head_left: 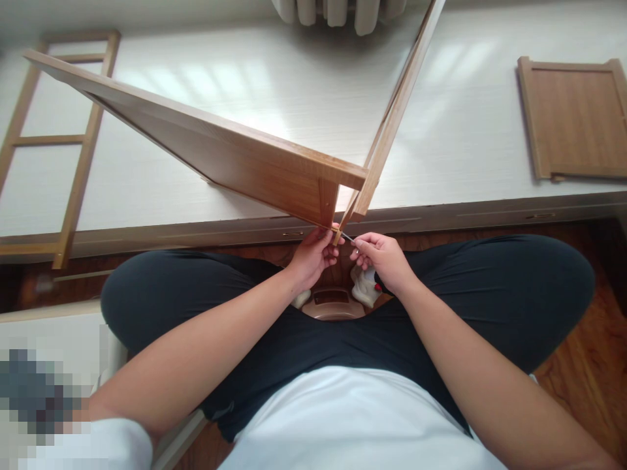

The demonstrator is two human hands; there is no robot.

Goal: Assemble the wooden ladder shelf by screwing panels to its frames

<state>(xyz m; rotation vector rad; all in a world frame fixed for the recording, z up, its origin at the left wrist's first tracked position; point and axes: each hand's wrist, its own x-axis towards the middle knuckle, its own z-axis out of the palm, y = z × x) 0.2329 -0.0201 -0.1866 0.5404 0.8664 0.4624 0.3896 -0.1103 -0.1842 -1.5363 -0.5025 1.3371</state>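
A wooden shelf assembly rests tilted on a white low table: a wide brown panel meets a slanted side frame at a corner close to my lap. My left hand pinches the bottom corner of that joint. My right hand holds a thin metal tool, its tip at the same corner. Both hands are side by side over my crossed legs.
A ladder-like wooden frame lies at the table's left. A flat wooden panel lies at the right. A radiator stands at the back. Slippers sit on the wood floor by my legs.
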